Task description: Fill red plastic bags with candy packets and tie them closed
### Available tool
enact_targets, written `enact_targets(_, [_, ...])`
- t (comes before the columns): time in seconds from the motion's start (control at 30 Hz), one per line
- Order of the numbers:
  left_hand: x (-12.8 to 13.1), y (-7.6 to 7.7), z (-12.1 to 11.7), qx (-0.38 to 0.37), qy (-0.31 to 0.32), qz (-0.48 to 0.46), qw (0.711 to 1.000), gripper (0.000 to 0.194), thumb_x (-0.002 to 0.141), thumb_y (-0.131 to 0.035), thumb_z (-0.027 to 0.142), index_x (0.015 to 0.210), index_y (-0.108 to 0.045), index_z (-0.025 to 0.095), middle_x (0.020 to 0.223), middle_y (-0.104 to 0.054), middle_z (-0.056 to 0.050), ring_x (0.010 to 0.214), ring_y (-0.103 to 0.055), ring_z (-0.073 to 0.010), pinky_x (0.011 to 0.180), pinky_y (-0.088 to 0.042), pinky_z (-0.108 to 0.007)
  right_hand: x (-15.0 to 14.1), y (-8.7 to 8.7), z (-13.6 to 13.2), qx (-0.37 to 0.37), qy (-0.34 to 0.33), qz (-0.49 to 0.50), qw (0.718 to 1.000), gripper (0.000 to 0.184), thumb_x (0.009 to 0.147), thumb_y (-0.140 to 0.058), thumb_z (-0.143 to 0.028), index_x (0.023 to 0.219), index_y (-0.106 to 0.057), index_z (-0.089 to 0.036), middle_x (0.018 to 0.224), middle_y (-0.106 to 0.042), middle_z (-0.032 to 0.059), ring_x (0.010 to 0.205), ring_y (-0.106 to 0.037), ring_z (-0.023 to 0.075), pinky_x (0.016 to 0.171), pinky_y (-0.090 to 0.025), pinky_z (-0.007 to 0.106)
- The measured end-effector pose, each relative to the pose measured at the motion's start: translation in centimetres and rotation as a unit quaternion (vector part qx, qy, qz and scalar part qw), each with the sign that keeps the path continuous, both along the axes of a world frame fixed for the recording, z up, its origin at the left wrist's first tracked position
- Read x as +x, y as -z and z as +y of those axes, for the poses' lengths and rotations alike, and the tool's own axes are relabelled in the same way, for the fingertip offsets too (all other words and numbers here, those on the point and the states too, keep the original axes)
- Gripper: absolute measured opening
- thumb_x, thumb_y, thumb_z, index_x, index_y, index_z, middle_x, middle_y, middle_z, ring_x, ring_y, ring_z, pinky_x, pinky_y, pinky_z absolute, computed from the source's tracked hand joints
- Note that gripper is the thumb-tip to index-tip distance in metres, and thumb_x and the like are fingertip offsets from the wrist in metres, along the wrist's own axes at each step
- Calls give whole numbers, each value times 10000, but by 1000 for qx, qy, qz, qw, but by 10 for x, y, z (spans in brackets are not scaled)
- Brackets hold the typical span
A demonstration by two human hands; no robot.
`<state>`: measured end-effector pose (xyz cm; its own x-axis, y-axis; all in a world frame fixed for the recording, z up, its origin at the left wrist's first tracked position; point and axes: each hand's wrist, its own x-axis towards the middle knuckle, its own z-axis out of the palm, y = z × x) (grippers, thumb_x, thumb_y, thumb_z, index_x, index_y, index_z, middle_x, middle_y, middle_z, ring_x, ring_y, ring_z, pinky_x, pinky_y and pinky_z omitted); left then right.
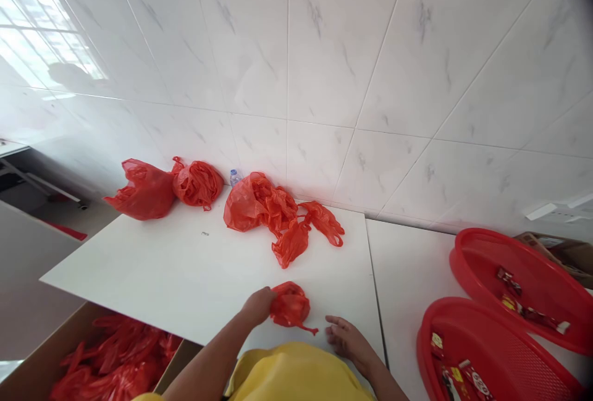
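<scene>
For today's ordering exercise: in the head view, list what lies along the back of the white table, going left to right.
Open red bag → knotted red bag → small bottle → heap of loose red bags. On the next table, further right: two red baskets.

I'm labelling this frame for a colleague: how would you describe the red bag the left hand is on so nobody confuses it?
Start at the white table against the tiled wall and come to its near edge. The small bunched red bag lies there under the left hand. The other red bags sit far back by the wall; this one is alone.
</scene>
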<state>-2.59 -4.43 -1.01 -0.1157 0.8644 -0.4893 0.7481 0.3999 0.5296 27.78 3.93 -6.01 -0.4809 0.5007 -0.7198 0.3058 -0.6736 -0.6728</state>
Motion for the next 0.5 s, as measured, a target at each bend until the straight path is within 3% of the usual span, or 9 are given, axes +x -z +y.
enact_targets(0.1, [-46, -20, -7, -16, -53, 101, 993, 199, 818, -475, 154, 854, -669, 175, 978, -663, -110, 965, -630, -284, 844, -453, -392, 11, 9, 0, -28, 37, -3, 999, 532, 669, -713, -473, 1138, -636, -233, 996, -697, 58, 827, -649, 154, 714, -449, 263])
enact_targets(0.2, [-88, -45, -16, -18, -112, 178, 978, 289, 832, -411, 90, 972, -654, 159, 1026, -648, -120, 945, -623, -249, 816, -446, -358, 19, 16, -2, -51, 70, -6, 996, 496, 666, -728, -465, 1090, -630, -226, 944, -708, 51, 761, -661, 137, 666, -458, 242])
enact_targets(0.27, [-108, -61, -20, -13, -149, 217, 965, 348, 851, -363, 90, 1056, -637, 155, 1066, -630, -141, 953, -609, -274, 789, -448, -378, 21, 19, -3, -59, 95, -10, 994, 467, 666, -733, -477, 1042, -628, -220, 886, -714, 48, 713, -666, 131, 627, -462, 228])
enact_targets(0.43, [-112, -82, -7, 74, -218, 338, 913, 472, 851, -445, 159, 1312, -527, 222, 1406, -438, -178, 1272, -414, -379, 922, -411, -513, 20, 22, -2, -70, 135, -20, 988, 408, 648, -745, -473, 947, -631, -220, 781, -714, 50, 635, -666, 137, 533, -451, 210])
enact_targets(0.5, [-100, -81, 11, 106, -201, 330, 916, 519, 832, -533, 212, 1349, -498, 241, 1493, -347, -170, 1368, -307, -371, 998, -369, -533, 20, 23, -1, -68, 139, -27, 988, 390, 643, -744, -468, 926, -632, -225, 774, -715, 50, 629, -670, 145, 519, -453, 214])
